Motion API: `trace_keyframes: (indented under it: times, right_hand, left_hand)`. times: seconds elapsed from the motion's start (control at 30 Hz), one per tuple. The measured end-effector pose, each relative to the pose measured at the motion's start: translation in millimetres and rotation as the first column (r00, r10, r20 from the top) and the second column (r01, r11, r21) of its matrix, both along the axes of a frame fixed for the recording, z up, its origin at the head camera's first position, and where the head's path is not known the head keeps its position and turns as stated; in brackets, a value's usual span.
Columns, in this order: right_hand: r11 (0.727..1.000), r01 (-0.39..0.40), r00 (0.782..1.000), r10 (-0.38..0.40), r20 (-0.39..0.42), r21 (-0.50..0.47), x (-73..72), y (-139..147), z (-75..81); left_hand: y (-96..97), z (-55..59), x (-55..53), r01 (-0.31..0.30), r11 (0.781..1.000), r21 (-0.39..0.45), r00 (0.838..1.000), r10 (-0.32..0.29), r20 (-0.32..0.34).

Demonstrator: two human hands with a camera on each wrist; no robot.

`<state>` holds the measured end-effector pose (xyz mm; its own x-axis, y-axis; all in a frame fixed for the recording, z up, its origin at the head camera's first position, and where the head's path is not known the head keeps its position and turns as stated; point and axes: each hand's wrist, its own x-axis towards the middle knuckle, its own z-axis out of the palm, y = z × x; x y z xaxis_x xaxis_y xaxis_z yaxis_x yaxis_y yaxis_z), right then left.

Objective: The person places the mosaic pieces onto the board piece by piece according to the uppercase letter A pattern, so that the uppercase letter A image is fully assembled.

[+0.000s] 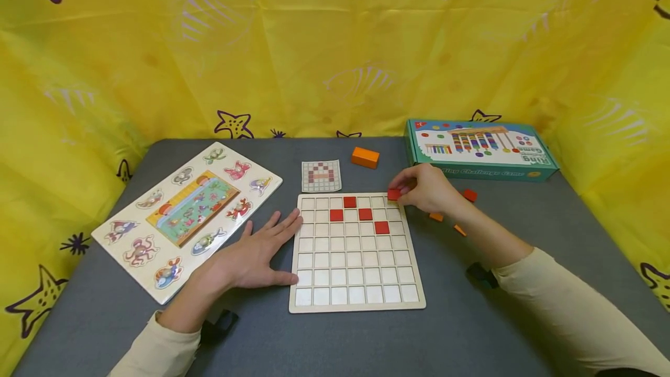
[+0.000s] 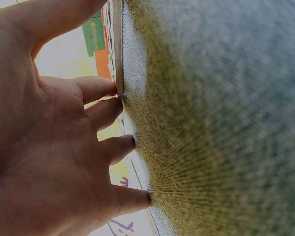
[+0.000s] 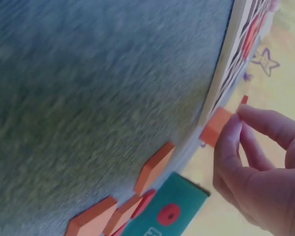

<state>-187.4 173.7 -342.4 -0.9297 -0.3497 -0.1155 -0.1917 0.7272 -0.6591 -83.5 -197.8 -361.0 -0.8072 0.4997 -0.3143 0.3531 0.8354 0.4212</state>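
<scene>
A pale wooden grid board lies on the table with several red square tiles set in its upper cells. My right hand pinches another red tile between thumb and fingers at the board's top right corner. In the right wrist view that tile sticks out edge-on past the fingertips. Fingers spread, my left hand touches the board's left edge with thumb and fingertips. The left wrist view shows its palm and straight fingers. A small printed pattern card lies behind the board.
An orange block sits beside the card. Right of the board are loose orange tiles and a red one, partly under the right arm. A green game box stands at the back right; a sea-animal puzzle board lies left.
</scene>
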Motion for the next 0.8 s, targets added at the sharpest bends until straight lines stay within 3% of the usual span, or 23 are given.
trace_keyframes:
  times: [0.4,0.8]
  right_hand:
    - [0.998,-0.039,0.999,0.04,0.029,-0.051,5.8,-22.5,-1.3]
    - [0.995,-0.098,0.993,0.099,0.057,-0.035,11.8,-49.7,-2.3]
  left_hand:
    - [0.4,-2.3,-0.2,-0.009,1.0,-0.002,1.0,0.009,0.02]
    - [-0.6,-0.1,-0.8,0.003,1.0,0.007,1.0,-0.003,0.007]
